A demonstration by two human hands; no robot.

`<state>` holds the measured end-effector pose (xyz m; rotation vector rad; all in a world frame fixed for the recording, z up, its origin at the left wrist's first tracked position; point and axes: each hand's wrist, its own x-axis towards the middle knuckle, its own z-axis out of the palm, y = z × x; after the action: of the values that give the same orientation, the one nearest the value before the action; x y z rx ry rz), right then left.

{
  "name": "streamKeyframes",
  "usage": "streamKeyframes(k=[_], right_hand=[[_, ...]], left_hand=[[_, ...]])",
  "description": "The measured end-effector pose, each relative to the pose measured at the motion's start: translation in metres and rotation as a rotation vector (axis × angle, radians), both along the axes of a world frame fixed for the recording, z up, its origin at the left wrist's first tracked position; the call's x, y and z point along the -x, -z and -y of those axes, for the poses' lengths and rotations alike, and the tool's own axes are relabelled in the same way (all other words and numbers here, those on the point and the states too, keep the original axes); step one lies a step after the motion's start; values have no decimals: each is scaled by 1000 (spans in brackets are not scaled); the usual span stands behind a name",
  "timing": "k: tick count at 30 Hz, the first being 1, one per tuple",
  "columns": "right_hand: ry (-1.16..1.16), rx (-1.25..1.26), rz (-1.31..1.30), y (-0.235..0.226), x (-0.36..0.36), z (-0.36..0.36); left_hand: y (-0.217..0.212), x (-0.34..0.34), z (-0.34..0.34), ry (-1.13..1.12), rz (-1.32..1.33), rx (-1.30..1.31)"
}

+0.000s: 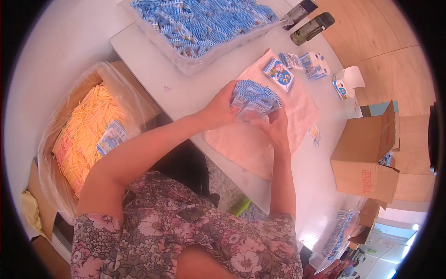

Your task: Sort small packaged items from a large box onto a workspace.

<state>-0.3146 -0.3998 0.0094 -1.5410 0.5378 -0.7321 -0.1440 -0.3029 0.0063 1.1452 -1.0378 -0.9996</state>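
Between my two hands is a bunch of small blue-and-white sachets [255, 98] with striped, zigzag edges. My left hand [222, 106] is closed around its left side, and my right hand [277, 126] grips the lower right side. The bunch is held over a pink cloth [237, 139] spread on the white table. Just beyond my right hand, a small white-and-blue printed box [280, 74] lies on the cloth. More sachets [315, 65] sit in a group past it, and a flat printed packet [314, 135] rests by the cloth's right edge.
A clear tub [193, 66] full of sachets stands at the back. On the left, a plastic-lined carton holds yellow and pink sticks [88, 125]. Two dark bottles [312, 29] [302, 8], an open small box [344, 86], a brown carton [355, 151] and a clear tray [339, 242] line the right.
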Motion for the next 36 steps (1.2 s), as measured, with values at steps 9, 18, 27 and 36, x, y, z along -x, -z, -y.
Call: streamKeyframes(k=[9,18,27,36], right_hand=[[-56,-72,-12,-6,1,-22],[-53,465,-410,-50,-14,-10],[-45,608,-434,-63,-29,-27],[-2,344,-131,-187,-203,-2]], left_hand=[[10,9,-11,33,175,150],[18,-5,0,35,325,79],[26,11,-26,-184,342,83],[-59,-92,-206,-476,777,189]])
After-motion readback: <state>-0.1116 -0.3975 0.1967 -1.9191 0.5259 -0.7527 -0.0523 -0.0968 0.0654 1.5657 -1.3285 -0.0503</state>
